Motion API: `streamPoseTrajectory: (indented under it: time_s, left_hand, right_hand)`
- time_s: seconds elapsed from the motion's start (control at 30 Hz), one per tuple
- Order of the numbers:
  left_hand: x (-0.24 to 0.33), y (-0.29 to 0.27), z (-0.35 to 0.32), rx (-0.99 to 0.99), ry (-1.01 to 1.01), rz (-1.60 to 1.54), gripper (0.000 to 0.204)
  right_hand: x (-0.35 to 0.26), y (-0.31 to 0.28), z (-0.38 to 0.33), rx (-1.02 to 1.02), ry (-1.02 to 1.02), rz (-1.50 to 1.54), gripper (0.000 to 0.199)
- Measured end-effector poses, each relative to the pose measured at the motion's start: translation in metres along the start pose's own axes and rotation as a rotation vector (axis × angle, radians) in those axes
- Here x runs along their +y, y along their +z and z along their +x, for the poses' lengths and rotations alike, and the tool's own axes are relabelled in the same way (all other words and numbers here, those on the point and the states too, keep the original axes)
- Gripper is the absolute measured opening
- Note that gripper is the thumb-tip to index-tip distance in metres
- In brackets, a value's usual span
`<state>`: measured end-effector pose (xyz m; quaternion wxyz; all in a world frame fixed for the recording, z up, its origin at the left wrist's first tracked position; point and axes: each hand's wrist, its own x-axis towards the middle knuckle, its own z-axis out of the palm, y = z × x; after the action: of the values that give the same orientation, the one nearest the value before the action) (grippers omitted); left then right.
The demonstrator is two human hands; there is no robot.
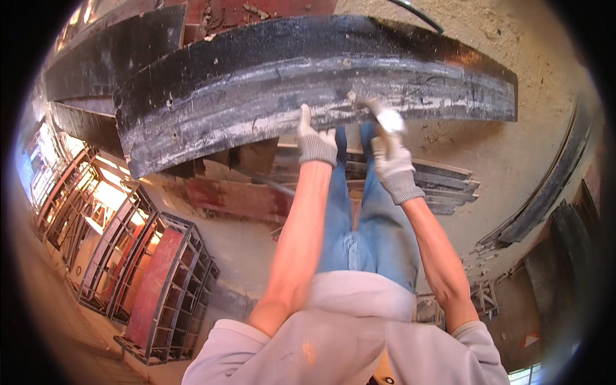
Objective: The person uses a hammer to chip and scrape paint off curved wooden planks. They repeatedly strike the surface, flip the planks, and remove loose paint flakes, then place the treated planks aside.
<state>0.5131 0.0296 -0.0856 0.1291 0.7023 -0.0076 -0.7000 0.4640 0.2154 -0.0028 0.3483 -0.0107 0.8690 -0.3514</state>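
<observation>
A long black board (256,90), scuffed with whitish streaks, lies across the view in front of me, with its near edge toward my body. My left hand (314,141), in a pale knit glove with a grey cuff, grips that near edge. Its thumb rests on the top face, and the other fingers are partly hidden at the edge. My gloved right hand (394,163) is closed around a hammer (388,120). The hammer's shiny head is close to the board's near edge; whether it touches the board cannot be told. Small nail-like spots dot the board's surface.
Dark boards (115,61) lie at the far left. Stacked strips (443,186) rest on the floor beyond my legs. Red-panelled metal frames (154,289) stand at the left, and long dark curved strips (545,186) lie at the right. Sandy ground (513,58) shows at the far right.
</observation>
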Motion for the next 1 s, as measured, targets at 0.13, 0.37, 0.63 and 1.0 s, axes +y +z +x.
streamPoseTrajectory:
  time_s: [0.13,0.37,0.63,1.0]
  left_hand:
    - [0.003,-0.002,-0.002,0.017,-0.012,-0.016,0.049]
    - [-0.003,0.000,-0.012,0.010,0.005,-0.017,0.047]
    - [-0.010,0.005,-0.021,0.034,0.036,0.013,0.049]
    - [-0.012,-0.026,0.018,-0.138,-0.071,0.059,0.025]
  right_hand:
    - [0.007,0.015,-0.009,0.010,0.143,0.033,0.034]
    - [0.008,0.016,-0.012,-0.075,0.304,-0.161,0.040]
    - [0.006,0.006,-0.014,-0.021,0.183,-0.127,0.042]
    - [0.015,-0.026,-0.012,0.087,0.203,-0.064,0.051]
